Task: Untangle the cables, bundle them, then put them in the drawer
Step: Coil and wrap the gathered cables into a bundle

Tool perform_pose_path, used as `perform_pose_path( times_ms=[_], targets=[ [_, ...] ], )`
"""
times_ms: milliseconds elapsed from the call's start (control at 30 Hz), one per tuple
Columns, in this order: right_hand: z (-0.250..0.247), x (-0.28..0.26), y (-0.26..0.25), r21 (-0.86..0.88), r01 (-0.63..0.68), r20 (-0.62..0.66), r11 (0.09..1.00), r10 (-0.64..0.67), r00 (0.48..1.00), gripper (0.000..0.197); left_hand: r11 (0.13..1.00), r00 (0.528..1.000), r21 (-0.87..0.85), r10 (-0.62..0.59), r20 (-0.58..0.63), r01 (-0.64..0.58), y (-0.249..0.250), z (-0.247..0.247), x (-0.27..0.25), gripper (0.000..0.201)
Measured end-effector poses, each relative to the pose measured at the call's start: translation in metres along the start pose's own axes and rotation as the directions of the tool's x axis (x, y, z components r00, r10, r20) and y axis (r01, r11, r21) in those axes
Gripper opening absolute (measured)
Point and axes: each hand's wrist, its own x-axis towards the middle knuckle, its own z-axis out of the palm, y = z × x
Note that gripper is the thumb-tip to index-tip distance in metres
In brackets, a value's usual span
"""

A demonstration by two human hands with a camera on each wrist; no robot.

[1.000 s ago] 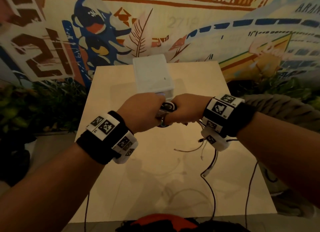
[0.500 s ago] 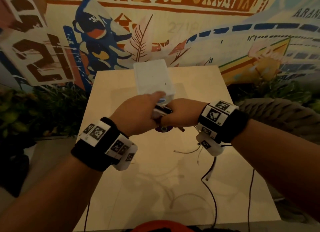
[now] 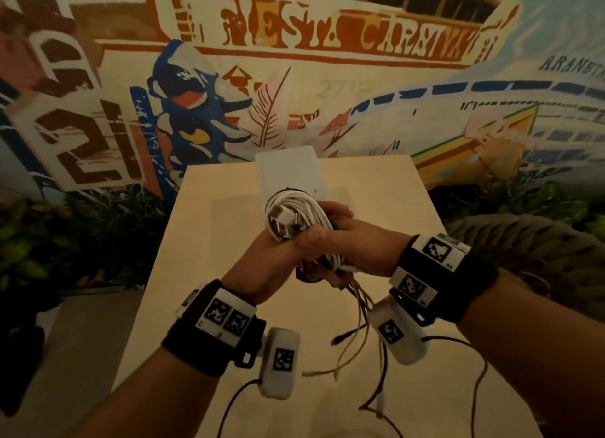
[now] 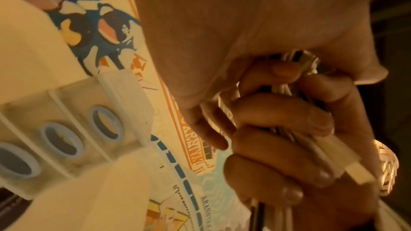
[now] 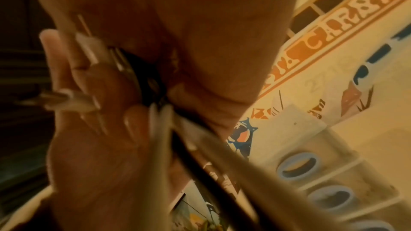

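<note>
Both hands, L & R, curled tight round white cable coil (loose ends dangling at 6 o'clock), drawer unit at 12.

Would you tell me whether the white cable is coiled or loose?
Coiled: the white cable sits in tight loops, gripped by the left hand and right hand.

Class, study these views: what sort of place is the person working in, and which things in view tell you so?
Probably a decorated indoor lounge or café-like space, not a workshop. A painted mural of lettering and a ship fills the wall, leafy plants line its base, and a small pale table carries a white drawer unit.
</note>
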Motion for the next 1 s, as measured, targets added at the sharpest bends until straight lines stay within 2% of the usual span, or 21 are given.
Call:
perform_pose_path(
  times_ms=[67,133,233,333,400,433,500,567,633,700,767,833,867,1000],
  targets=[
    [0.002,-0.001,-0.002,0.023,0.058,0.012,0.998,-0.058,0.998,0.031,0.997,1.000,-0.079,0.016,-0.014,-0.017,0.005,0.000,0.001,0.039],
    [0.003,-0.001,-0.001,-0.013,0.078,0.032,0.997,-0.078,0.996,0.026,0.997,0.999,-0.063,0.041,-0.013,-0.042,0.008,0.001,0.000,0.019],
    [0.000,-0.005,0.007,-0.084,0.055,0.062,0.995,-0.050,0.997,0.013,0.991,0.987,0.035,0.130,-0.090,-0.127,0.010,-0.004,0.002,0.013],
    [-0.005,-0.012,0.027,-0.276,-0.056,0.062,0.960,0.076,0.995,0.014,0.979,0.956,0.013,0.200,-0.215,-0.202,0.014,-0.020,0.006,0.005],
    [-0.010,-0.017,0.039,-0.234,-0.132,0.026,0.963,0.142,0.990,0.024,0.980,0.955,-0.012,0.191,-0.226,-0.199,0.017,-0.032,0.005,0.004],
    [-0.012,-0.019,0.043,-0.193,-0.156,0.013,0.969,0.161,0.987,0.027,0.981,0.957,0.041,0.194,-0.215,-0.189,0.017,-0.036,0.005,0.007],
    [-0.017,-0.022,0.044,-0.184,-0.186,0.000,0.965,0.189,0.982,0.028,0.949,0.963,0.275,0.205,-0.176,-0.152,0.013,-0.041,0.004,0.012],
    [-0.021,-0.023,0.042,-0.200,-0.234,-0.029,0.952,0.233,0.972,0.028,0.902,0.981,0.425,0.143,-0.133,-0.074,0.012,-0.039,0.000,0.005],
    [-0.023,-0.024,0.043,-0.181,-0.275,-0.078,0.944,0.265,0.961,0.029,0.852,0.993,0.522,0.087,-0.082,-0.032,0.011,-0.039,-0.002,0.030],
    [-0.022,-0.024,0.042,-0.120,-0.293,-0.093,0.948,0.283,0.954,0.030,0.713,0.998,0.701,0.060,-0.019,-0.030,0.013,-0.034,-0.002,0.045],
    [-0.020,-0.023,0.039,-0.043,-0.302,-0.113,0.952,0.295,0.949,0.031,0.478,0.999,0.876,0.038,0.040,-0.053,0.017,-0.029,0.000,0.053],
    [-0.017,-0.021,0.036,0.026,-0.300,-0.150,0.954,0.301,0.942,0.035,0.248,0.997,0.965,0.019,0.078,-0.080,0.018,-0.025,0.002,0.060],
    [-0.016,-0.020,0.034,0.042,-0.295,-0.162,0.954,0.298,0.941,0.042,0.167,0.997,0.982,0.011,0.082,-0.083,0.017,-0.024,0.002,0.060],
    [-0.009,-0.017,0.026,-0.015,-0.292,-0.128,0.956,0.288,0.949,0.076,0.005,0.998,0.999,-0.025,0.053,-0.053,0.013,-0.021,0.004,0.057]
  ],
)
